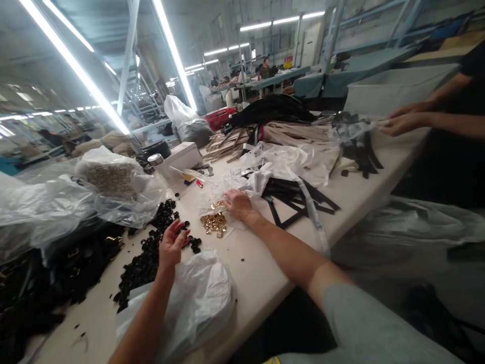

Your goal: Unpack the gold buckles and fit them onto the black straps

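My left hand (171, 244) hovers palm up over the table with its fingers spread and curled, holding nothing I can see, right beside a heap of small black pieces (151, 253). My right hand (237, 203) rests knuckles up on the table with its fingers bent down at a clear plastic bag (227, 184), touching a little pile of gold metal buckles (214, 222). What its fingertips hold is hidden. A crumpled white plastic bag (197, 298) lies under my left forearm.
Black straps (295, 194) lie right of my right hand. Beige and black strips (288, 132) are piled farther back. A white box (181, 156) and clear bags of parts (109, 177) stand at the left. A co-worker's hands (403, 120) work at the far right.
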Demonstrator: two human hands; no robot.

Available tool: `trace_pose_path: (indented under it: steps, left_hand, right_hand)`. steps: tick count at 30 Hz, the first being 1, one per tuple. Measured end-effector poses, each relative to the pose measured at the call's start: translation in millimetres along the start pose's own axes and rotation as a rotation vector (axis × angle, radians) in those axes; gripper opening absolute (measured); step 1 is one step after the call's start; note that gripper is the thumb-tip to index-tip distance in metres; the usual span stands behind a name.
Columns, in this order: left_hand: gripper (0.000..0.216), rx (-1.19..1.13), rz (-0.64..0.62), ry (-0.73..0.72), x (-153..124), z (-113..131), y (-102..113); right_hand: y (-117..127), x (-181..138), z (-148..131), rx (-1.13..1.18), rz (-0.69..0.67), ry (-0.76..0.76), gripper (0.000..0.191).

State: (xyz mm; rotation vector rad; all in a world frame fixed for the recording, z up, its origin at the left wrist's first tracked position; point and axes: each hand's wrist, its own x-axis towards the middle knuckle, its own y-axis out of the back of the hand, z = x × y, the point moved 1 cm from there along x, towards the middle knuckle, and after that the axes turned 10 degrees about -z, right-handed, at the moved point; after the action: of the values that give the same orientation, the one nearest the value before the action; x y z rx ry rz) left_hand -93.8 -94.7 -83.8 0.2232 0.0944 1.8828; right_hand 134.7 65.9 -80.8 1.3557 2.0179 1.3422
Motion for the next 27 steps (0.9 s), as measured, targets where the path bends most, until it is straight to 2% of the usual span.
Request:
trace_pose_path:
  steps: [3, 6, 9, 11, 16, 21, 24, 27]
  left_hand:
    - [0.069, 0.159, -0.132, -0.020, 38, 30, 1]
    - [0.063, 0.304, -0.258, 0.004, 88, 47, -9]
    - [0.057, 0.439, -0.242, 0.077, 132, 47, -27]
    - [0.054, 0.496, -0.222, 0.117, 152, 40, -41]
    - [0.043, 0.589, -0.312, 0.182, 167, 21, -64]
    - [0.032, 0.694, -0.404, 0.249, 170, 14, -68]
    - [0.033, 0.770, -0.380, 0.261, 181, 16, -71]
    - [0.048, 0.813, -0.299, 0.266, 197, 17, -82]
  right_hand:
    - [-1, 3, 2, 0.024, 0.003, 0.064, 0.020]
    - [-1, 4, 1, 0.021, 0.010, 0.161, 0.017]
    - [-1, 2, -2, 0.043, 0.006, 0.266, 0.012]
    - [-1, -1, -6, 0.084, -0.020, 0.328, 0.010]
    - [0, -6, -11, 0.201, -0.160, 0.410, 0.011]
    - [2, -6, -10, 0.331, -0.190, 0.438, 0.036]
    - [0, -8, -10, 0.355, -0.180, 0.467, 0.043]
    - [-5, -10, -12, 0.304, -0.146, 0.492, 0.041]
